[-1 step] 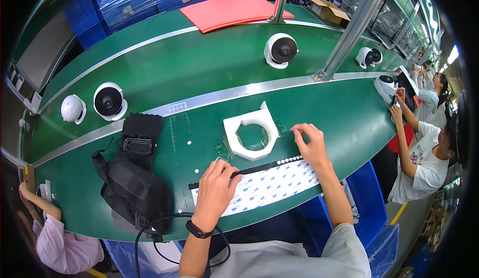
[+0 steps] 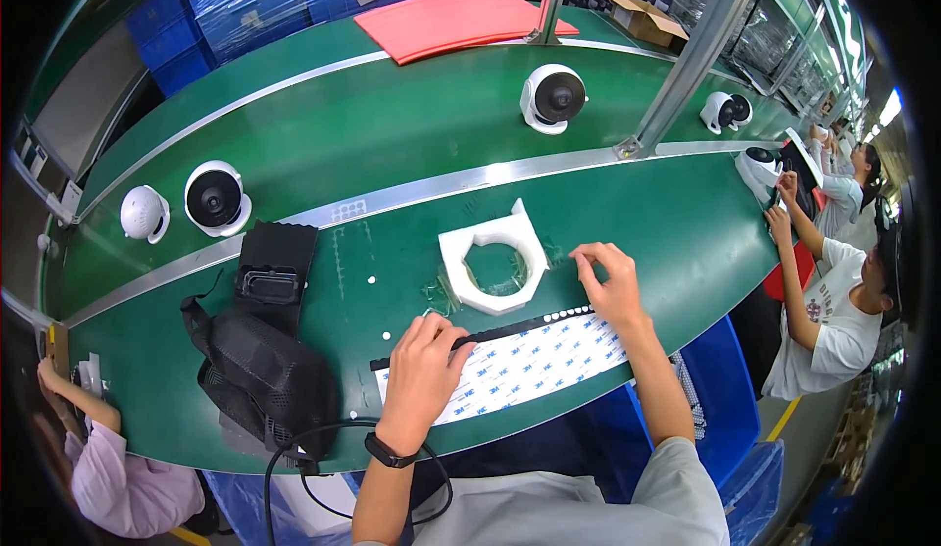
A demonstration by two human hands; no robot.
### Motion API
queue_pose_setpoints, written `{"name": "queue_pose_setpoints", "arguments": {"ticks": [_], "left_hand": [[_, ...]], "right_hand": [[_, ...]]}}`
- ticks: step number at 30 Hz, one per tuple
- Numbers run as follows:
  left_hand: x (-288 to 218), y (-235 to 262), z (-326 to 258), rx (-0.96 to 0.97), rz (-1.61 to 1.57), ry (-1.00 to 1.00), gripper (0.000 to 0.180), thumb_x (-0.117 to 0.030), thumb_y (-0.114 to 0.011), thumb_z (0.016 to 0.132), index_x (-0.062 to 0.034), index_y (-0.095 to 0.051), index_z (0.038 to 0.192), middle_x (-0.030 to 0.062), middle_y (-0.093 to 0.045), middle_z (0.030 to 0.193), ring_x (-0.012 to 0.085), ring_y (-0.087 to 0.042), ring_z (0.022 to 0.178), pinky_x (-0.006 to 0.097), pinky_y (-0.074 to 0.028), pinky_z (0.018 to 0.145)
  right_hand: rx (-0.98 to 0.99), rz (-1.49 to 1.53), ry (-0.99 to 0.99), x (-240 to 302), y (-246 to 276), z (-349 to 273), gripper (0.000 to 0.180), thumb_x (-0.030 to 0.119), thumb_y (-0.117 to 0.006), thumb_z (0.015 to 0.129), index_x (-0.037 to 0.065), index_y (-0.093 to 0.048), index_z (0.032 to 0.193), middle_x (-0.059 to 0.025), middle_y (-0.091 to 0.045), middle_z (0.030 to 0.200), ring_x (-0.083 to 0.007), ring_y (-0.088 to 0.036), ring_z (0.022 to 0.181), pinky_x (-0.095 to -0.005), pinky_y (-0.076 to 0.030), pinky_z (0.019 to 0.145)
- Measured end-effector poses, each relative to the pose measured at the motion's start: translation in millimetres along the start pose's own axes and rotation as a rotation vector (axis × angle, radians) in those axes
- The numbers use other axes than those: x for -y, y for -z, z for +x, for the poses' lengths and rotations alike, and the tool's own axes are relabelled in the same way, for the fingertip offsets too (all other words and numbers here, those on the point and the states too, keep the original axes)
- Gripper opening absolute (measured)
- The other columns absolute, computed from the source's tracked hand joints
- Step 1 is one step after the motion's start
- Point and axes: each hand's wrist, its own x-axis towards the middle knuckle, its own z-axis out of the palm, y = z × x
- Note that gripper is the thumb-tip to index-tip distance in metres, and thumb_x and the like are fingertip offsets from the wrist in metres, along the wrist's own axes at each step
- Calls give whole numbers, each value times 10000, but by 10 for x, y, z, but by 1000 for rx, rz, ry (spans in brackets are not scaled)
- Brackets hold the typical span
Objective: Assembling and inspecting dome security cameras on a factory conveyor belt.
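A long white backing sheet (image 2: 539, 370) with blue print and a black top edge lies before me. Several small white round pads (image 2: 569, 314) line that edge near its right end. My left hand (image 2: 423, 365), with curled fingers, lies over the sheet's left part, fingertips at the black edge. Above the right end, my right hand (image 2: 615, 286) is raised with thumb and forefinger bent together; anything between them is too small to make out. Just beyond the sheet stands a white foam frame (image 2: 461, 265) with a rounded opening, clear tape (image 2: 441, 293) beside it.
A black mesh bag (image 2: 265, 374) with a cable (image 2: 270, 497) lies at left. White cameras with dark round fronts (image 2: 216, 198) (image 2: 554, 100) stand on the back ledge behind a metal rail. A metal post (image 2: 686, 56) rises at right. Co-workers sit at both sides.
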Motion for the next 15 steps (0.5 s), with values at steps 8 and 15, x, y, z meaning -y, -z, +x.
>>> {"name": "queue_pose_setpoints", "arguments": {"ticks": [8,15], "left_hand": [[-161,128,29,-66,146,-27,389,-162,-846,840,15,-727,1165,122,-683,1110,333,-650,988,440,-515,889],[-1046,719,199,11,72,-175,456,-206,-849,846,-5,-704,1229,118,-688,1159,332,-663,1025,424,-537,885]], "right_hand": [[46,-79,206,86,93,68,87,-24,-727,855,35,-736,918,-78,-708,774,-259,-662,735,-367,-501,681],[428,-3,374,559,128,96,139,128,-814,805,40,-727,867,-79,-690,858,-266,-659,854,-405,-498,817]]}}
